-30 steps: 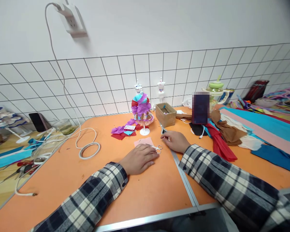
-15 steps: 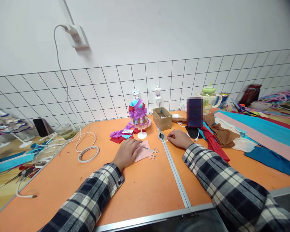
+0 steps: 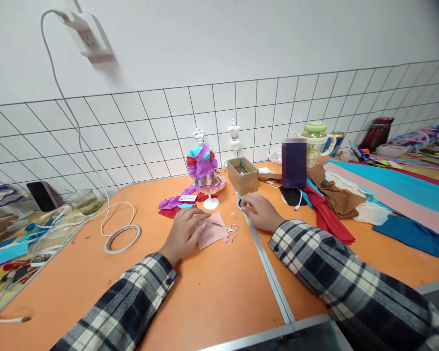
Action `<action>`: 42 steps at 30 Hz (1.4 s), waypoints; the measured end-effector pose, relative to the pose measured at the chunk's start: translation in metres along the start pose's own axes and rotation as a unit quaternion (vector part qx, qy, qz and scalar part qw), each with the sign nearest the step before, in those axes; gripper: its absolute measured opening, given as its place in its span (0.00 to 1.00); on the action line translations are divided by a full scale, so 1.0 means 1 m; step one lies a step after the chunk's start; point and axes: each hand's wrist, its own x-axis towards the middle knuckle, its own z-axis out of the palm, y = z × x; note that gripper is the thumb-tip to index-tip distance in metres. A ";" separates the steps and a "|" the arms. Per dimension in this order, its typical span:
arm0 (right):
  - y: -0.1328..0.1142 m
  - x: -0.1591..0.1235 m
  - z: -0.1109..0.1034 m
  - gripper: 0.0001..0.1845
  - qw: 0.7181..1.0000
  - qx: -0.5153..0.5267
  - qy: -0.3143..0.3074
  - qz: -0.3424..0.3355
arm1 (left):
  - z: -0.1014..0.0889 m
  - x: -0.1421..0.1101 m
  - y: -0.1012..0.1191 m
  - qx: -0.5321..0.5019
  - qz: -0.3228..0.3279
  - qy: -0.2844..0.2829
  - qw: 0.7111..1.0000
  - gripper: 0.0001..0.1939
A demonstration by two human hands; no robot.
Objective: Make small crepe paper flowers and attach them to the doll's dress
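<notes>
No lettering is legible. The small white-and-red packet (image 3: 188, 199) just beyond the left hand (image 3: 185, 231) carries print too small to read; the drink can (image 3: 338, 141), far beyond the right hand (image 3: 262, 211) and to its right, shows only blurred markings.

Shows purple, red and turquoise on the dressed mannequin (image 3: 204, 168); beneath it, orange on the tabletop (image 3: 219, 292); in front of it, pale pink on a fabric piece (image 3: 211, 237) and navy-and-cream plaid on both sleeves (image 3: 131, 297).

Green-lidded jug (image 3: 315, 144) beside a can (image 3: 338, 138)
</notes>
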 end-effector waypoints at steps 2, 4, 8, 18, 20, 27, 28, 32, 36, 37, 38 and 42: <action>-0.024 -0.002 0.005 0.05 0.996 0.031 0.051 -0.072 | 0.001 -0.002 0.006 -0.024 -0.006 0.016 1.000 0.18; -0.043 -0.006 0.012 0.06 0.988 0.050 0.060 -0.132 | 0.003 -0.003 0.015 -0.044 -0.023 0.035 0.998 0.19; -0.059 -0.012 0.024 0.07 0.984 0.055 0.063 -0.155 | 0.005 -0.005 0.032 -0.060 -0.052 0.017 0.997 0.15; -0.070 -0.021 0.019 0.17 0.982 0.069 0.116 -0.134 | 0.009 -0.004 0.035 -0.072 -0.093 0.038 0.992 0.09; -0.070 -0.022 0.019 0.23 0.982 0.063 0.118 -0.135 | 0.010 -0.004 0.034 -0.072 -0.094 0.034 0.992 0.09; -0.069 -0.024 0.021 0.04 0.986 0.003 0.088 -0.139 | 0.009 -0.008 0.038 -0.052 -0.073 0.024 0.996 0.06; -0.070 -0.024 0.022 0.03 0.986 -0.002 0.081 -0.144 | 0.009 -0.008 0.039 -0.058 -0.071 0.023 0.996 0.06; -0.075 -0.025 0.024 0.03 0.983 -0.016 0.050 -0.176 | 0.006 -0.005 0.042 -0.128 -0.085 0.009 0.988 0.05; -0.078 -0.028 0.027 0.06 0.969 -0.016 0.070 -0.235 | 0.004 -0.004 0.047 -0.328 -0.145 0.000 0.933 0.07; -0.078 -0.029 0.028 0.07 0.966 -0.011 0.086 -0.245 | 0.004 -0.004 0.049 -0.381 -0.156 -0.002 0.911 0.07; -0.078 -0.029 0.028 0.07 0.963 -0.005 0.104 -0.248 | 0.004 -0.004 0.051 -0.426 -0.166 -0.007 0.889 0.07; -0.078 -0.030 0.026 0.07 0.961 0.023 0.146 -0.235 | 0.006 -0.006 0.056 -0.535 -0.199 -0.022 0.821 0.07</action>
